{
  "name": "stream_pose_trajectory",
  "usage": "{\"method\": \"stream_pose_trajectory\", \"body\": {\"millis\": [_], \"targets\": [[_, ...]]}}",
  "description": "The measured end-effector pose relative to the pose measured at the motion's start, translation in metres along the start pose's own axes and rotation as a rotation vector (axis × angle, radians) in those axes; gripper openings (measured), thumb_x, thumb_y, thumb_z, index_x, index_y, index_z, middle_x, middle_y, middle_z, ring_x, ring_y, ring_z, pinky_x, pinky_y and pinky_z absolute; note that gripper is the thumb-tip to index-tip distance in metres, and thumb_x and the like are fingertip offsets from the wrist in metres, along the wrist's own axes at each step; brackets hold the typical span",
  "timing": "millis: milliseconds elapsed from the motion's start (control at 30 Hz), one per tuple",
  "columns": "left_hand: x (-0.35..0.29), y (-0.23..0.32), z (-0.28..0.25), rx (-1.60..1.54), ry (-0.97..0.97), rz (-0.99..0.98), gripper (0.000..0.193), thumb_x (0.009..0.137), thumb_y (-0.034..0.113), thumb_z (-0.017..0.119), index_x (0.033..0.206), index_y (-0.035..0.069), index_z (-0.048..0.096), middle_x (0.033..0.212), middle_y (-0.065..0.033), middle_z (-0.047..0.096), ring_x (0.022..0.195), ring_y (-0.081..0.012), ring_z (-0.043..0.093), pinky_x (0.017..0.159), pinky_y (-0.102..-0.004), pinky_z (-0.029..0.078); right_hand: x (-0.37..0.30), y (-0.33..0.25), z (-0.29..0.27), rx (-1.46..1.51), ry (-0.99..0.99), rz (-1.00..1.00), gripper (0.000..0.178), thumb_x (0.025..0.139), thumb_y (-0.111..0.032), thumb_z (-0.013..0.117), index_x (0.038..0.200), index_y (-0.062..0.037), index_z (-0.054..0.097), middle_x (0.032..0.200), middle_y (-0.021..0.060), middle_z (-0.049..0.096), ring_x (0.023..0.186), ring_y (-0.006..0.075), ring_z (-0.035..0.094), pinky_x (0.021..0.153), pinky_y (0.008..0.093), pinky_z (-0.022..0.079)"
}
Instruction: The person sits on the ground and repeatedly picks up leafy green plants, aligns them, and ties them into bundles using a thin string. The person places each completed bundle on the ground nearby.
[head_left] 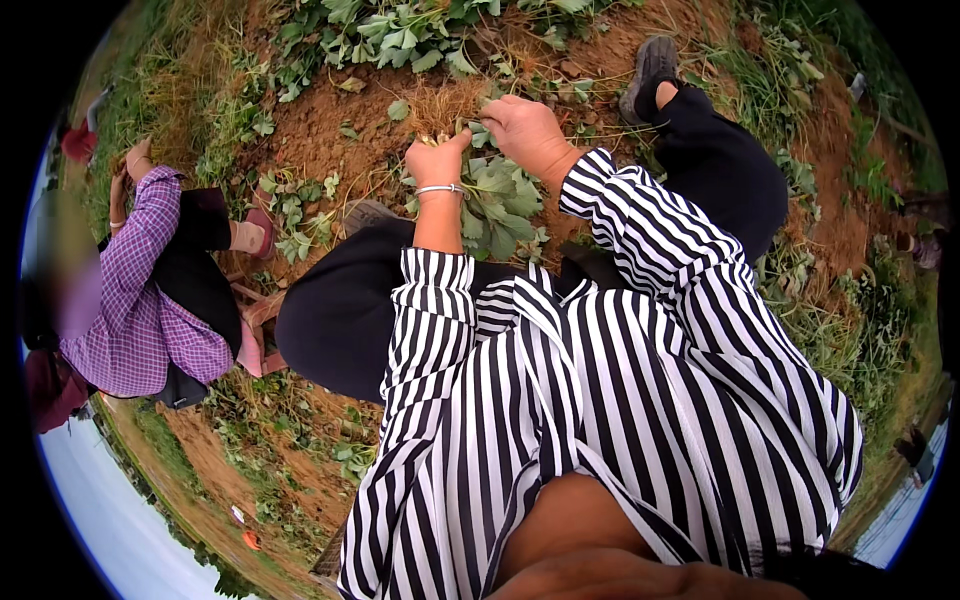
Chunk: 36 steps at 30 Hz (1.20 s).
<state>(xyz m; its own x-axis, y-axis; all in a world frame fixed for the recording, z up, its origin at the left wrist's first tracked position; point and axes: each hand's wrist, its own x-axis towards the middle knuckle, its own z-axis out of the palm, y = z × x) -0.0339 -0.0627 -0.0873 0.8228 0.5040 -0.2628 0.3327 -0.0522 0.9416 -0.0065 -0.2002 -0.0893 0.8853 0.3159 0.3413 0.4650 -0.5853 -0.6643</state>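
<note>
My left hand, with a silver bangle on its wrist, is closed round a bunch of leafy seedlings. Their stringy brown roots stick out beyond the fingers, and the broad green leaves hang back between my wrists. Just to the right, my right hand is closed, its fingertips pinched close to the bunch. What lies between those fingertips is too small to make out.
Reddish soil with scattered leaves surrounds my bent legs. A heap of leafy plants lies ahead. On my left a person in a purple checked shirt sits low beside a pinkish stool. Grass and weeds grow at right.
</note>
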Motion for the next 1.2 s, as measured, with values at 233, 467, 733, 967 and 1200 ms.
{"method": "stream_pose_trajectory", "body": {"millis": [233, 467, 733, 967, 1200], "targets": [[-0.026, -0.001, 0.004, -0.073, -0.155, -0.164, 0.021, 0.066, -0.004, 0.068, 0.083, -0.007, 0.056, 0.075, -0.0096, 0.060, 0.058, -0.0166, 0.057, 0.052, -0.0279, 0.045, -0.025, 0.010, 0.002, -0.162, -0.103, -0.042, 0.013, 0.070, -0.017, 0.057, 0.071, -0.0048, 0.055, 0.073, 0.0129, 0.057, 0.063, 0.0315, 0.057, 0.058, 0.0396, 0.047], [-0.014, -0.016, -0.008, -0.135, -0.130, -0.251, 0.017, 0.070, 0.000, 0.067, 0.083, -0.006, 0.058, 0.074, -0.0102, 0.061, 0.057, -0.0182, 0.059, 0.054, -0.0284, 0.043, -0.026, 0.107, -0.021, 0.424, 0.117, 0.971, 0.028, 0.073, -0.023, 0.055, 0.064, 0.0033, 0.054, 0.055, 0.0109, 0.050, 0.048, 0.0200, 0.045, 0.053, 0.0365, 0.037], [0.010, -0.013, -0.043, -0.179, -0.151, -0.233, 0.020, 0.072, 0.007, 0.067, 0.086, -0.005, 0.060, 0.078, -0.0107, 0.063, 0.074, -0.0206, 0.060, 0.067, -0.0322, 0.047, -0.021, 0.147, 0.001, -0.240, -0.626, 0.476, 0.026, 0.075, -0.019, 0.059, 0.089, 0.0034, 0.062, 0.080, 0.0158, 0.063, 0.071, 0.0264, 0.060, 0.069, 0.0383, 0.046], [0.008, -0.005, -0.045, -0.338, -0.159, -0.224, 0.019, 0.071, 0.002, 0.067, 0.085, -0.004, 0.056, 0.067, -0.0094, 0.059, 0.056, -0.0172, 0.054, 0.060, -0.0305, 0.047, 0.043, 0.167, 0.040, 0.388, -0.204, 0.916, 0.071, 0.076, -0.029, 0.065, 0.127, 0.0075, 0.032, 0.098, 0.0155, 0.059, 0.069, 0.0170, 0.055, 0.055, 0.0264, 0.045], [0.015, -0.014, -0.051, -0.260, -0.053, -0.333, 0.014, 0.069, 0.002, 0.069, 0.071, -0.006, 0.058, 0.057, -0.0069, 0.053, 0.046, -0.0131, 0.046, 0.046, -0.0280, 0.043, 0.061, 0.143, 0.028, 0.649, -0.170, 0.805, 0.027, 0.080, -0.024, 0.062, 0.093, -0.0002, 0.063, 0.076, 0.0069, 0.063, 0.059, 0.0137, 0.056, 0.053, 0.0253, 0.045]]}}
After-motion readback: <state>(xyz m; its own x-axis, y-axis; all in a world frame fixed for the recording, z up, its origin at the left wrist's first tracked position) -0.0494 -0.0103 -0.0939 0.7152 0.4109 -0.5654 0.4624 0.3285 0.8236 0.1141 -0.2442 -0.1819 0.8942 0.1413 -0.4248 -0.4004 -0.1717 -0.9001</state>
